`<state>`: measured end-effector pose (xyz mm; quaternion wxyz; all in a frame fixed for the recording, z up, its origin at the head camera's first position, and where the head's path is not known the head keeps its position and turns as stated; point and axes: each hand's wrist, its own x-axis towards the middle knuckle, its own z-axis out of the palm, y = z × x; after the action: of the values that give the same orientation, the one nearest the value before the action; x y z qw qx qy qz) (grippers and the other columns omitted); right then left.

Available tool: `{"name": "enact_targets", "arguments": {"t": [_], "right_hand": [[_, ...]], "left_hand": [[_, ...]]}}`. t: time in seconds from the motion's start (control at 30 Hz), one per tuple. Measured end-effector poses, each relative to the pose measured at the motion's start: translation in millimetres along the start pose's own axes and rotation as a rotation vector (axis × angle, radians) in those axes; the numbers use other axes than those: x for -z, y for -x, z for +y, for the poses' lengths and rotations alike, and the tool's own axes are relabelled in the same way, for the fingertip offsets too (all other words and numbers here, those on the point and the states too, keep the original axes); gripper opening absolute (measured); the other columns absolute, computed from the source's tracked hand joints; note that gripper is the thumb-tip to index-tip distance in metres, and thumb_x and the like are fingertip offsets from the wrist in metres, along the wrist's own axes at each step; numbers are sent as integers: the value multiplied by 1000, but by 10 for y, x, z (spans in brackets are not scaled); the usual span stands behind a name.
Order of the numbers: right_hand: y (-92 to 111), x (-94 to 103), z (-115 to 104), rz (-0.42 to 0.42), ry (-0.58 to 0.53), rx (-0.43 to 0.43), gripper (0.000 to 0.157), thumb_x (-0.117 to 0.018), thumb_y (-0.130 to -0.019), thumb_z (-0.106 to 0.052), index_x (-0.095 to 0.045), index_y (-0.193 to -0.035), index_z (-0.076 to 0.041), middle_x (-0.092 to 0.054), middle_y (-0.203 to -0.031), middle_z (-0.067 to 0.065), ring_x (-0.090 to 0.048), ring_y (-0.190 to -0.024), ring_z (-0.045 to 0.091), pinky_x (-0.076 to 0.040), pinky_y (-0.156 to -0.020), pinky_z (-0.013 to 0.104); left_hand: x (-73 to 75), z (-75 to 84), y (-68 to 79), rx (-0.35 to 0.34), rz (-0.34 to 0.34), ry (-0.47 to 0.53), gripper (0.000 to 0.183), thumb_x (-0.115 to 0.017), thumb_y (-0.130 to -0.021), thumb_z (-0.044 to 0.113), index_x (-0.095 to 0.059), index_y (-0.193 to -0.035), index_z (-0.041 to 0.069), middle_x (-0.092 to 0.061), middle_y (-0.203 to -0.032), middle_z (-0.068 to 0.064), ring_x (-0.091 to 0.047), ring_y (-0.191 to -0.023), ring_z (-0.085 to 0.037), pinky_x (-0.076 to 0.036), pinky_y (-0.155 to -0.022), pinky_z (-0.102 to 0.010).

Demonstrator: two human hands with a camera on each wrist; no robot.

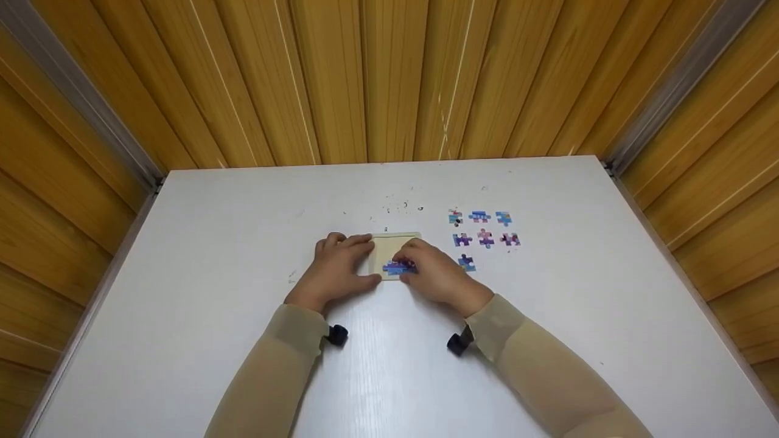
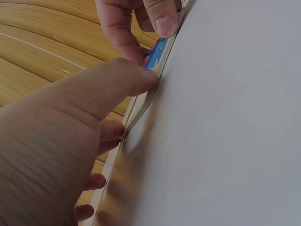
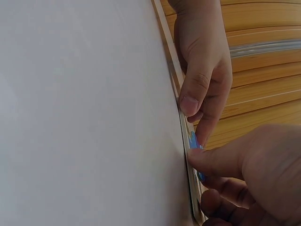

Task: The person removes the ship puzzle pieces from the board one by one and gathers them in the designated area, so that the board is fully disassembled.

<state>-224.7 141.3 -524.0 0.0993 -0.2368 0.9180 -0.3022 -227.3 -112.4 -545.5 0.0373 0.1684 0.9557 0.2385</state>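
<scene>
A shallow, pale wooden puzzle tray (image 1: 382,248) lies flat on the white table. My left hand (image 1: 335,267) grips its left side, thumb at the near corner and fingers at the far one. Blue and purple jigsaw pieces (image 1: 394,268) lie along the tray's near edge. Over them, my right hand (image 1: 439,275) pinches a jigsaw piece with bent fingers, its thumb by the near rim. Those fingers partly cover the piece and the tray's right side. From the right wrist, a blue piece (image 3: 193,140) shows beside the right thumb, just inside the rim.
Several loose jigsaw pieces (image 1: 485,238) lie in rough rows to the right of the tray; the nearest piece (image 1: 467,263) is close to my right hand. Small dark marks (image 1: 398,204) dot the table beyond the tray. Wood-panelled walls (image 1: 389,79) enclose the table's back and sides.
</scene>
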Motion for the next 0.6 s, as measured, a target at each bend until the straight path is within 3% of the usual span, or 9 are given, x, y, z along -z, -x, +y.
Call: {"name": "enact_targets", "arguments": {"t": [0.6], "right_hand": [[1, 10, 4, 42, -81, -10, 33, -83, -99, -5, -79, -131, -11, -74, -136, 7, -72, -130, 29, -56, -120, 49]], "left_hand": [[1, 16, -2, 6, 12, 4, 82, -83, -93, 57, -63, -163, 19, -55, -175, 5, -46, -154, -35, -32, -131, -59]]}}
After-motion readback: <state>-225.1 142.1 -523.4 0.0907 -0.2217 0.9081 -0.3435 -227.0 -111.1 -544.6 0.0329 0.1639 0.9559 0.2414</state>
